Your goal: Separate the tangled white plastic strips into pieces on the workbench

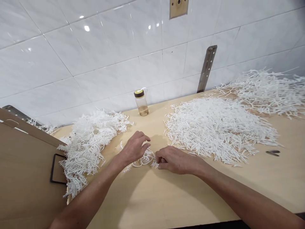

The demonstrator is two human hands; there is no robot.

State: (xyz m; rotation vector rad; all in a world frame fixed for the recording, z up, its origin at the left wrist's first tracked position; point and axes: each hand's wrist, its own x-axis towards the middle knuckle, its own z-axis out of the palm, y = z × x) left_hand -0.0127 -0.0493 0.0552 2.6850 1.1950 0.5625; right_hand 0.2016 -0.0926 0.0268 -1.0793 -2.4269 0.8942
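Observation:
A small heap of white branching strands (145, 158) lies on the wooden tabletop (152, 197) between my hands. My left hand (136, 147) hovers over the heap's left side, thumb and forefinger apart, with nothing visible between them. At the heap's right edge, my right hand (172, 159) has its fingers curled together by some small white pieces; what it pinches is too small to make out. A wide pile of short white pieces (214, 127) spreads to the right. Tangled white strands (88, 143) are heaped on the left.
A clear bottle with a dark lid (142, 103) stands near the tiled wall (114, 47). More long white strands (271, 92) lie at the back right. Small metal snips (273, 153) rest at the right. A cardboard box (26, 168) borders the left side.

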